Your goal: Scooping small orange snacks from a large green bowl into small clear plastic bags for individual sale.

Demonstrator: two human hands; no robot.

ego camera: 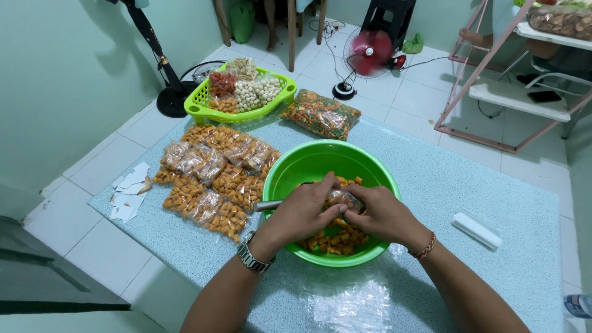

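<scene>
Teal speckled matting (468, 185) covers the floor work area and carries every item listed here, from its left edge to its right.

Left edge: a loose pile of small white paper slips (131, 191) lies partly on the mat and partly on the floor tiles.

Left-centre: sealed clear packets of orange snack pieces (213, 179) lie in overlapping rows, reaching almost to the bowl wall. Behind them, at the far left corner, a lime-green basket (203, 111) holds bags of white, red and tan snacks. Just right of the basket lies one large bag of mixed orange-and-green snacks (320, 114).

Centre: a green round bowl (308, 160) sits near the front edge and contains loose orange snack pieces (336, 240). Both hands work over the bowl interior.
- Left hand (299, 213): fingers curled closed around a metal scoop handle (268, 205), which projects over the bowl's left rim; a metal watch is on the wrist.
- Right hand (382, 213): fingers bent, pinching a small clear bag (345, 198) partly filled with orange pieces; a red cord bracelet is on the wrist.

The two hands touch at the bag.

Front edge: crinkled clear plastic sheets (345, 302) lie between the forearms.

Right side: a white roll of plastic (476, 230) lies well apart from the bowl.
</scene>
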